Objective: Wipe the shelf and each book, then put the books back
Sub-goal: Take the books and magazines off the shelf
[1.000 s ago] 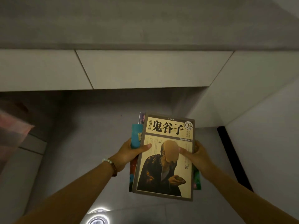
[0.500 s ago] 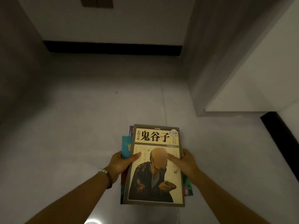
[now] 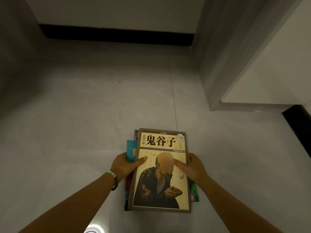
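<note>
I hold a stack of books (image 3: 161, 175) flat over the grey floor, low in the middle of the view. Its top book has a tan cover with black Chinese characters and a painted seated figure. Edges of a teal book (image 3: 131, 149) and other colourful covers stick out beneath it on both sides. My left hand (image 3: 125, 167) grips the stack's left edge, thumb on the cover, a bead bracelet on the wrist. My right hand (image 3: 191, 167) grips the right edge, thumb on the cover. No shelf or cloth is in view.
Grey tiled floor (image 3: 94, 125) spreads ahead. A black skirting strip (image 3: 117, 35) runs along the far white wall. A grey and white cabinet side (image 3: 239, 52) stands at the right, with another black skirting piece (image 3: 297, 125) beyond it. A light reflection shows at the bottom edge.
The view has swung from white cabinet fronts to the floor and far wall. The stack has stayed in both hands and now sits lower, closer to the floor.
</note>
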`<control>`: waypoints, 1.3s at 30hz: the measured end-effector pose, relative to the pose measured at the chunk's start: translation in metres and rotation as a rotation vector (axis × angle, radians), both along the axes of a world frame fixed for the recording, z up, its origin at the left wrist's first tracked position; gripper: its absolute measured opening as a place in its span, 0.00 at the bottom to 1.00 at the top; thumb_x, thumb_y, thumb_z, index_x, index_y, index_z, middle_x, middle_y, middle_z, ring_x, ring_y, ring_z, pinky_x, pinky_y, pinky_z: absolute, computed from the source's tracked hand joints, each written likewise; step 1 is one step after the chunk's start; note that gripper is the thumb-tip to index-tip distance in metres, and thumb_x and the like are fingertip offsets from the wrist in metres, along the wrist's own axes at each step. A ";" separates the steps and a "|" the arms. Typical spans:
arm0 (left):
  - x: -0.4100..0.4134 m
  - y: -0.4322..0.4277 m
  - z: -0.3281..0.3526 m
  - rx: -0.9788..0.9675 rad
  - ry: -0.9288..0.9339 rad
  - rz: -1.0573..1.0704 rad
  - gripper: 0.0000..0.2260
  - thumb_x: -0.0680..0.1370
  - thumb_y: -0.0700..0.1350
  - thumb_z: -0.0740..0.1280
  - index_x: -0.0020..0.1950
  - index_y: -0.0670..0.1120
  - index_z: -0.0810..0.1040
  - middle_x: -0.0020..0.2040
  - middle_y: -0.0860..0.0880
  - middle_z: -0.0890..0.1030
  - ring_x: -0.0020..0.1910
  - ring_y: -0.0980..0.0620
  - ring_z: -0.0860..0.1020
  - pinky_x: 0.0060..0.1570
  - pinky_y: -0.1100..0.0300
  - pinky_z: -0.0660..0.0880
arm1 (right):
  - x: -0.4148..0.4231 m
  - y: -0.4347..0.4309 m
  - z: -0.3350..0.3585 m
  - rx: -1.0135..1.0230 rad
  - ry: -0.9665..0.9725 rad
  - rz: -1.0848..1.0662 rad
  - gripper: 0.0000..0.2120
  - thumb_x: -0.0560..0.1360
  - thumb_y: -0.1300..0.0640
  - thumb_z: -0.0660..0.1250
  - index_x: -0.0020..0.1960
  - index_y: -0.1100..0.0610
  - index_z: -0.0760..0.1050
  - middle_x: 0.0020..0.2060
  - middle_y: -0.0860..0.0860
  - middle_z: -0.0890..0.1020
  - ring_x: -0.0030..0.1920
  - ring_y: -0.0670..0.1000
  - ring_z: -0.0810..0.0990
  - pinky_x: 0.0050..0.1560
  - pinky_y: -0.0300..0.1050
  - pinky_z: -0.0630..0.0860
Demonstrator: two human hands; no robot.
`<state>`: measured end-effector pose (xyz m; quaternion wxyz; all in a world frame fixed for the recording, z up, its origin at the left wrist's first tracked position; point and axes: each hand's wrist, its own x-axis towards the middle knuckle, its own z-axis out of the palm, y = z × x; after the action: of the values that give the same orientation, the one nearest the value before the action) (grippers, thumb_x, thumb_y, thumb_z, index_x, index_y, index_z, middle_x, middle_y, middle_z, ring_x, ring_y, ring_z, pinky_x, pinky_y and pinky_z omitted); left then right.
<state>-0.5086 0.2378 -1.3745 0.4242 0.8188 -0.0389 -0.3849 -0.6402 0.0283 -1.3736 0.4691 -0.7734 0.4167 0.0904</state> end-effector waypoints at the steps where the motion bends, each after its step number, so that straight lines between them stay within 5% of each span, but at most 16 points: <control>1: 0.003 0.001 0.001 0.075 -0.064 -0.088 0.21 0.71 0.57 0.70 0.58 0.46 0.75 0.53 0.47 0.82 0.47 0.50 0.80 0.44 0.62 0.77 | 0.000 -0.002 0.001 -0.025 0.011 0.021 0.17 0.72 0.45 0.71 0.53 0.52 0.69 0.49 0.49 0.79 0.44 0.50 0.81 0.38 0.37 0.75; 7: 0.011 0.003 0.009 0.202 -0.146 -0.204 0.24 0.72 0.58 0.69 0.60 0.43 0.72 0.55 0.47 0.79 0.48 0.51 0.77 0.41 0.67 0.73 | 0.000 -0.003 -0.001 -0.038 0.044 -0.001 0.24 0.69 0.44 0.73 0.54 0.55 0.66 0.50 0.52 0.78 0.41 0.48 0.79 0.32 0.34 0.73; 13: 0.008 0.007 0.026 0.108 -0.055 -0.073 0.30 0.72 0.53 0.71 0.67 0.42 0.65 0.66 0.42 0.73 0.60 0.44 0.75 0.56 0.52 0.76 | 0.003 0.001 0.020 -0.140 0.060 0.056 0.38 0.69 0.43 0.73 0.71 0.56 0.59 0.65 0.55 0.65 0.63 0.53 0.71 0.57 0.46 0.74; 18: 0.018 0.005 0.109 0.152 -0.112 -0.004 0.32 0.76 0.59 0.63 0.74 0.42 0.61 0.72 0.42 0.66 0.69 0.44 0.68 0.63 0.53 0.67 | 0.009 0.009 0.114 0.164 -0.092 -0.077 0.31 0.76 0.48 0.67 0.73 0.56 0.59 0.71 0.56 0.64 0.65 0.53 0.70 0.54 0.39 0.72; 21: 0.026 0.005 0.207 0.045 -0.191 -0.034 0.26 0.77 0.56 0.63 0.71 0.44 0.66 0.69 0.44 0.71 0.65 0.46 0.71 0.57 0.60 0.67 | 0.014 0.007 0.210 0.224 -0.161 -0.062 0.32 0.76 0.45 0.65 0.75 0.50 0.57 0.74 0.55 0.63 0.72 0.53 0.63 0.64 0.44 0.64; 24: 0.037 0.004 0.332 -0.039 -0.318 -0.135 0.20 0.79 0.53 0.62 0.68 0.46 0.70 0.63 0.46 0.75 0.58 0.52 0.73 0.54 0.66 0.66 | 0.022 0.005 0.338 0.203 -0.247 0.022 0.30 0.77 0.46 0.63 0.75 0.49 0.57 0.74 0.49 0.62 0.72 0.49 0.62 0.62 0.41 0.61; 29: 0.050 0.008 0.564 -0.118 -0.506 -0.250 0.14 0.79 0.53 0.61 0.63 0.52 0.74 0.54 0.58 0.76 0.52 0.62 0.75 0.43 0.80 0.66 | 0.033 0.003 0.578 0.179 -0.366 0.152 0.26 0.76 0.47 0.64 0.72 0.46 0.63 0.68 0.45 0.70 0.66 0.44 0.69 0.64 0.42 0.67; 32: 0.056 0.015 0.701 -0.197 -0.533 -0.242 0.09 0.77 0.55 0.61 0.56 0.57 0.75 0.53 0.61 0.78 0.50 0.70 0.76 0.48 0.78 0.68 | 0.045 -0.001 0.714 0.166 -0.438 0.233 0.24 0.77 0.49 0.63 0.72 0.46 0.64 0.66 0.40 0.69 0.64 0.40 0.68 0.60 0.36 0.64; 39: 0.100 0.008 0.955 -0.246 -0.795 -0.114 0.14 0.78 0.54 0.61 0.63 0.53 0.74 0.56 0.56 0.77 0.53 0.58 0.76 0.48 0.70 0.71 | 0.101 -0.016 0.960 0.029 -0.645 0.278 0.27 0.75 0.52 0.67 0.72 0.46 0.63 0.67 0.43 0.67 0.69 0.42 0.64 0.61 0.36 0.64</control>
<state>-0.4083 0.2456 -0.4190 0.4489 0.8432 -0.2907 -0.0541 -0.5396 0.0120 -0.4136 0.5708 -0.8047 0.1366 -0.0897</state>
